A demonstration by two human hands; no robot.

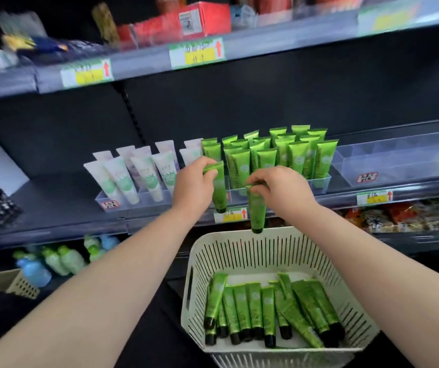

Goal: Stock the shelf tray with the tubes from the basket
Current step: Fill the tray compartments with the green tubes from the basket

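Two-handed work: pinching one green tube (218, 189) by its flat sealed end with the left hand (194, 181), and pinching a second tube (256, 208) the same way with the right hand (282, 189), fingers curled tight on each. Holding both with the black cap down, probably to stand them on the cap like the standing tubes (274, 155) in the clear tray (319, 183). Holding the first just before the tray's front left part, where seems to be free room. Holding the second lower, just above the far rim of the basket (239, 251). Better to set down one after other, to avoid knocking the upright ones. Plenty of loose tubes (266, 309) lying flat in the basket bottom. Should not mix with the white tubes (133, 176) just beside on the left.
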